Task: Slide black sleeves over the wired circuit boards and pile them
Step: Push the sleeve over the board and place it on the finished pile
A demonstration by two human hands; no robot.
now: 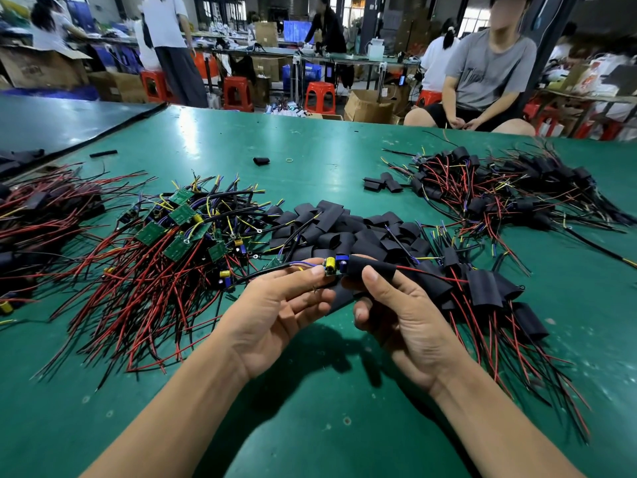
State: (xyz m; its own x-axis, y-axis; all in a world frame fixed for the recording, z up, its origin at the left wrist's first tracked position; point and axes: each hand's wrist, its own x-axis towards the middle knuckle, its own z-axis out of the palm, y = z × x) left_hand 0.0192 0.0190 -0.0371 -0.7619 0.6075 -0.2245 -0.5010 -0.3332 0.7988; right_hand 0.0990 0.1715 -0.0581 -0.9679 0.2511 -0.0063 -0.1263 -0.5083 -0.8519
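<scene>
Above the green table [310, 391], the left hand [279, 305] lies palm up and pinches a circuit board [332, 265] between thumb and forefinger, at the end where its black, blue and yellow wires lead off to the left. The right hand [403, 322] pinches a black sleeve [370, 269], thumb on top and fingers curled beneath. The sleeve covers the right end of the board, while the yellow and blue parts at the other end show bare. A red wire [424, 273] comes out of the sleeve's far end. Just behind the hands lies a heap of empty sleeves [344, 229]. To the left of it is a tangle of bare boards [179, 229] with red and black leads. Sleeved boards [482, 288] are piled just right of the right hand, and a further sleeved pile [499, 191] lies well beyond. Across the table sits a person in a grey shirt [489, 74].
</scene>
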